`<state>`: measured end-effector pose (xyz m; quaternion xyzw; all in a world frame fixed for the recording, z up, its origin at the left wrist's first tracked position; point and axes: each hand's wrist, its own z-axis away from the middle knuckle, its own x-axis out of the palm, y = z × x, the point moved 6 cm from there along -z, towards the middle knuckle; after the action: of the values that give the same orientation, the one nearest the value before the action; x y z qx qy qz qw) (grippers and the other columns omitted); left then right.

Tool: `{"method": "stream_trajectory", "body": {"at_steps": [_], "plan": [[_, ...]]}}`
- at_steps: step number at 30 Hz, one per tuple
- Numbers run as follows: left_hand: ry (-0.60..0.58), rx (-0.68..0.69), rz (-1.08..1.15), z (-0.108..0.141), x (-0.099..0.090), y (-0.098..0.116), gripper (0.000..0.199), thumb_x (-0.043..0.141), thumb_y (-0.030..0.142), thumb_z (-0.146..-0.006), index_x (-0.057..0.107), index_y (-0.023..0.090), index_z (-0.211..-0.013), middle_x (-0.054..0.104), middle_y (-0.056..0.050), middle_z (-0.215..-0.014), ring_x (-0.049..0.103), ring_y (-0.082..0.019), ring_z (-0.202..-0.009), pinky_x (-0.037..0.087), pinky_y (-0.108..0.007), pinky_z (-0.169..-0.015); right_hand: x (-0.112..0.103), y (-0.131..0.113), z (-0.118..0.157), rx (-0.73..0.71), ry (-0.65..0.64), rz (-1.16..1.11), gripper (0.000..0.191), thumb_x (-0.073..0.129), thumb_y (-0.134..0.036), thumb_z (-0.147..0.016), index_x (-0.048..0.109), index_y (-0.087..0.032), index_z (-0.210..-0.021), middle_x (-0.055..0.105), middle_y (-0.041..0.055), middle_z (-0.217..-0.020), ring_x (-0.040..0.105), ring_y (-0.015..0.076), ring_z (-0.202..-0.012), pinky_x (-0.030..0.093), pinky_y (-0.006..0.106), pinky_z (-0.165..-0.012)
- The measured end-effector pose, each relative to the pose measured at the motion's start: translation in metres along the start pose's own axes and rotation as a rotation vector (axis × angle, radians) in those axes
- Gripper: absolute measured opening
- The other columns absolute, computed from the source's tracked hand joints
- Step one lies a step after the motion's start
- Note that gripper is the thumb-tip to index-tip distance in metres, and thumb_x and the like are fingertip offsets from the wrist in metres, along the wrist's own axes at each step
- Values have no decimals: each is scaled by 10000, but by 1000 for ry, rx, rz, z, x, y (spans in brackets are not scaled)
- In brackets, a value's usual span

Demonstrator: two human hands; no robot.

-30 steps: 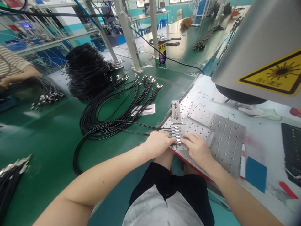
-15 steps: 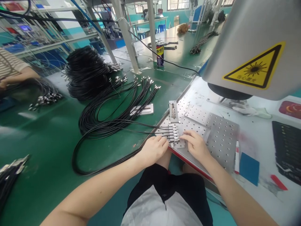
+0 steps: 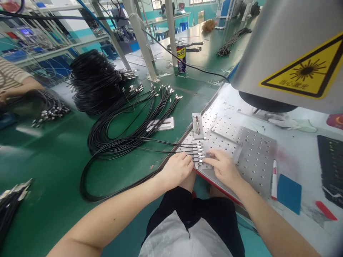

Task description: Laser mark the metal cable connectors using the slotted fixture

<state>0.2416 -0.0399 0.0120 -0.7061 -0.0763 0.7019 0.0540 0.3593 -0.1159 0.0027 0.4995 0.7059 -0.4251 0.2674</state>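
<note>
A small silver metal holder [image 3: 208, 166] lies near the edge of a silver metal plate dotted with holes [image 3: 258, 160]. In it sits a row of slim silver connectors [image 3: 199, 150], side by side, with thin black cables [image 3: 100, 141] running from them to the left, onto a green table [image 3: 61, 160], where they curve into a large loop. Just beyond the holder is a second narrow metal block with a slot down its middle [image 3: 197, 125]. A dark can with a yellow label [image 3: 181, 60] stands upright on the table; its contents are hidden.

The left hand [image 3: 177, 168] is palm down, fingers folded in over the cable of the connector nearest the person. Its underside is hidden, so whether it grips that cable cannot be told. The right hand [image 3: 223, 166] is loosely open and holds nothing; its index finger points left, the fingertip at the free end of the same connector.

A white plate with a long slot [image 3: 163, 124] lies partly under the cables. Behind them rises a tall stack of coiled black cable [image 3: 95, 84]. Over the plate at right hangs a grey machine head [image 3: 268, 53] bearing a yellow triangular warning sign [image 3: 305, 69]. Beneath it lie a white-and-red marker [image 3: 274, 180] and a flat blue rectangle [image 3: 289, 192].
</note>
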Motion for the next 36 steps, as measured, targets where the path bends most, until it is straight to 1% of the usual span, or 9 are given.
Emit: {"method": "stream_trajectory", "body": {"at_steps": [3,7,12,16,21,24,28,31,36], "plan": [[16,-23,28,1,-1,0,113,415,132,-870,525,145,-895,509,-55,-803,465,-183,-745,406,-309,-665,1,-6,1,-31,-21,82,420,354,43,-740,662,-205,-885,599,74,-1014,522,178,-854,422,343,-742],[75,2,84,3,-1,0,273,351,180,-909,451,168,-1164,516,-51,-829,470,-171,-746,408,-295,-676,2,-14,4,-66,-56,161,367,368,5,-794,648,-175,-947,616,86,-1031,513,196,-903,423,352,-776],[25,-1,117,-2,5,-3,240,341,201,-921,490,173,-1107,525,-40,-814,464,-164,-731,393,-288,-669,2,-17,6,-46,-95,169,373,351,-2,-812,643,-167,-975,613,90,-1073,516,211,-949,437,374,-804],[-1,-23,99,-3,4,-2,221,346,221,-924,496,194,-1084,537,-38,-819,480,-166,-754,381,-293,-670,1,-11,8,9,-98,136,458,314,36,-774,654,-187,-984,590,99,-1091,523,217,-988,458,385,-802],[51,-32,29,6,-3,-2,305,346,177,-910,436,167,-1202,562,-55,-844,499,-176,-780,377,-313,-676,-7,0,20,217,2,61,523,292,39,-740,628,-196,-1066,523,103,-1164,531,189,-1004,469,355,-845],[84,-50,22,10,-5,-4,224,366,150,-894,510,142,-1065,556,-51,-792,493,-180,-752,374,-312,-659,-8,-10,29,314,22,141,585,305,43,-715,558,-197,-1184,553,98,-1120,490,219,-1071,428,403,-901],[62,-57,51,6,-1,-4,131,416,126,-866,510,150,-779,529,-46,-728,477,-182,-712,383,-305,-647,2,-32,29,317,-47,310,638,339,58,-668,555,-226,-1196,552,118,-1143,455,266,-1106,376,482,-911],[69,-54,51,1,1,-1,139,419,88,-850,492,148,-749,517,-49,-714,473,-184,-702,397,-309,-652,8,-40,24,295,-42,358,605,345,63,-670,579,-200,-1162,560,138,-1116,462,264,-1081,372,482,-899],[101,-45,42,-2,7,4,172,395,53,-841,469,152,-721,496,-43,-692,463,-186,-676,403,-318,-640,12,-46,19,231,41,413,483,352,39,-732,603,-145,-1102,556,161,-1071,457,268,-1067,402,480,-886]]}}
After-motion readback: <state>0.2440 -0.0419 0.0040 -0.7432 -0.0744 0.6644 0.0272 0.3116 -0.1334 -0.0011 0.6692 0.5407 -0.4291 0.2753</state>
